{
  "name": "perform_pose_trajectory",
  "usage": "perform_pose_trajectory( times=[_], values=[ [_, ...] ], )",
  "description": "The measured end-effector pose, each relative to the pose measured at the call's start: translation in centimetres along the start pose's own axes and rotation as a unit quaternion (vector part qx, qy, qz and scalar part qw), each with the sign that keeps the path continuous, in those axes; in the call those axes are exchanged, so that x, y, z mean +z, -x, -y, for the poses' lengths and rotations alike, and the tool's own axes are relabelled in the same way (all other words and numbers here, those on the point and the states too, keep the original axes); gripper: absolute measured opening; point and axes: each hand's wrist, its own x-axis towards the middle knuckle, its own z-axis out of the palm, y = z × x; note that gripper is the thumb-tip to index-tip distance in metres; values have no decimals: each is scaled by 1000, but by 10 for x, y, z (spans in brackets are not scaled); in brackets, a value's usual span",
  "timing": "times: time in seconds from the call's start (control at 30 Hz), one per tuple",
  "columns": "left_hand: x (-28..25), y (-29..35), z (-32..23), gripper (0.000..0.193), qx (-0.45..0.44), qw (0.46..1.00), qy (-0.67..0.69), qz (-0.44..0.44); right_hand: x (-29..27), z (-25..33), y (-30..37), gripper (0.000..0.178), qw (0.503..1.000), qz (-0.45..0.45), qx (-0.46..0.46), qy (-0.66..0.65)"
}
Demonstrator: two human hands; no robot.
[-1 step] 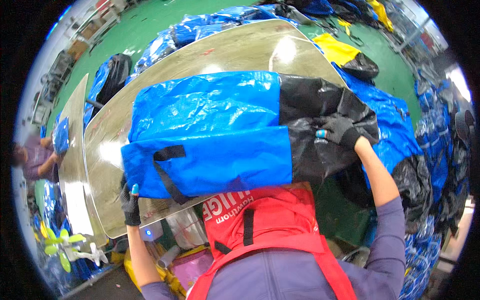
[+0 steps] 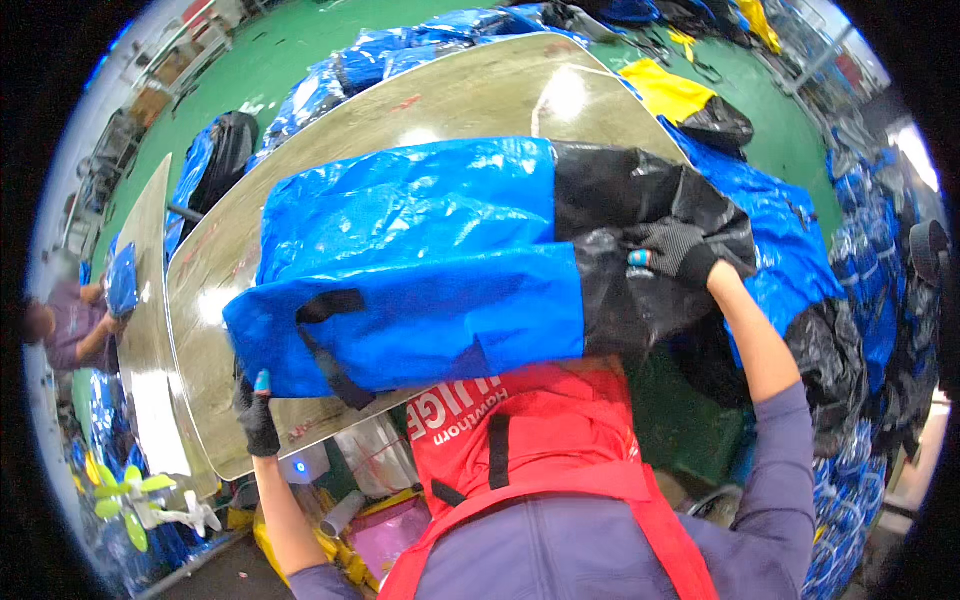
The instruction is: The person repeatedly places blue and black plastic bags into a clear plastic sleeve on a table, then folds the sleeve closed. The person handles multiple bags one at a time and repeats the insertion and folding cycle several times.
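Observation:
A large blue-and-black bag point(image 2: 420, 200) of shiny woven plastic lies spread over the table in front of me. Its near blue panel is folded up along the front, with a black webbing strap hanging from it. My left hand point(image 2: 257, 412), in a dark glove, grips the near left corner, thumb on top and the other fingers mostly hidden. At the other end, my right hand point(image 2: 680, 252), in a matching grey-black glove, is closed on the creased black section, its thumb pointing left.
The pale-topped table point(image 2: 470, 95) has a curved edge. Blue plastic bags point(image 2: 385, 60) lie beyond it, with a yellow-and-black bag point(image 2: 670, 92) and more blue ones at right. A small green-bladed fan point(image 2: 135, 500) stands near left. Another person point(image 2: 75, 325) works at far left.
My left hand has drawn the bag's near left corner slightly outward to the left. My right hand stays on the black end.

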Motion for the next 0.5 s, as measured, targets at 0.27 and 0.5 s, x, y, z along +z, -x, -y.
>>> perform_pose_trajectory(
  times=[0.27,0.5],
  values=[
    [86,-20,-79,62,396,727,-558,-55,-3,-5,-21,35,997,-38,-60,-5],
    [206,-37,-113,73,259,706,-529,394,17,6,-8,62,986,-122,23,114]
  ],
)
